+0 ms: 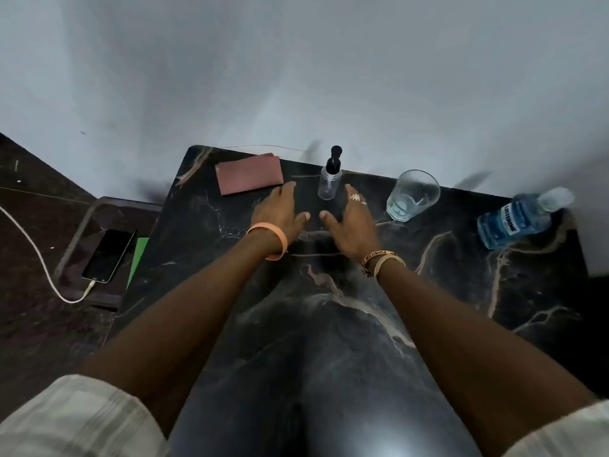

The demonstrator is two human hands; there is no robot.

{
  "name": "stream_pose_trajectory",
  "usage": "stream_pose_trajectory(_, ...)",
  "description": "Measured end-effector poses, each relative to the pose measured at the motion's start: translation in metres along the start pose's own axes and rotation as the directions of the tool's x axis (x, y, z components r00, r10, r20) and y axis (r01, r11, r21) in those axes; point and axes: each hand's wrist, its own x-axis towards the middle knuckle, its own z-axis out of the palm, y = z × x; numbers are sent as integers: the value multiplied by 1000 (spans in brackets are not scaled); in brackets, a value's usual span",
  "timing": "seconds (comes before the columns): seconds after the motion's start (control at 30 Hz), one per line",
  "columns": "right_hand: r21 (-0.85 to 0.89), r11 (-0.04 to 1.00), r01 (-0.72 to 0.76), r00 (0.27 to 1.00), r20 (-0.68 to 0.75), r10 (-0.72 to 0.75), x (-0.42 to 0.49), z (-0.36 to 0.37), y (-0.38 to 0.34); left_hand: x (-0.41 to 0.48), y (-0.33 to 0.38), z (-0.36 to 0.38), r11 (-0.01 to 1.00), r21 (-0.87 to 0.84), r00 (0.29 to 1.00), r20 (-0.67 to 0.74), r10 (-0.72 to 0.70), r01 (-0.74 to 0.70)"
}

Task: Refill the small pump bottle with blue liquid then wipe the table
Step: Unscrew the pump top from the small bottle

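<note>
Now both hands, left hand (280, 211) and right hand (351, 222), lie flat and empty on the table (362, 324), flanking the upright pump bottle (329, 178). Steady its body before unscrewing; blue bottle (517, 219) waits far right.

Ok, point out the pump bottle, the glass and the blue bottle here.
pump bottle (329, 185): head view, clear body.
glass (413, 196): head view, side wall.
blue bottle (510, 223): head view, its label.
</note>
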Motion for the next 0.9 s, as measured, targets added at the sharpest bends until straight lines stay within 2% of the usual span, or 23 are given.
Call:
stream_pose_trajectory(0.1,106,993,-53,991,-114,66,22,3,-9,30,5,3,995,-99,1000,5,-19,19)
stream_pose_trajectory(0.27,227,971,-69,990,-101,94,50,2,-20,67,23,8,962,-272,998,56,-5,21)
stream_pose_trajectory(0.33,188,982,-24,988,-147,52,54,2,-23,72,28,9,924,-382,998,69,-2,28)
stream_pose_trajectory(0.4,180,983,-44,979,-187,78,49,1,-24,69,30,12,894,-447,999,50,-10,31)
stream_pose_trajectory(0.53,201,977,-65,982,-164,99,17,-11,-10,45,38,21,847,-531,998,67,5,31)
stream_pose_trajectory(0.63,194,977,-86,984,-138,114,-20,-30,9,20,59,26,835,-550,995,85,60,-3)
stream_pose_trajectory(0.8,127,992,0,977,-213,28,-85,-60,49,-27,100,44,849,-518,970,134,203,-106)
stream_pose_trajectory(0.9,130,992,-6,969,-245,38,-116,-68,70,-56,119,58,868,-478,955,169,245,-138)
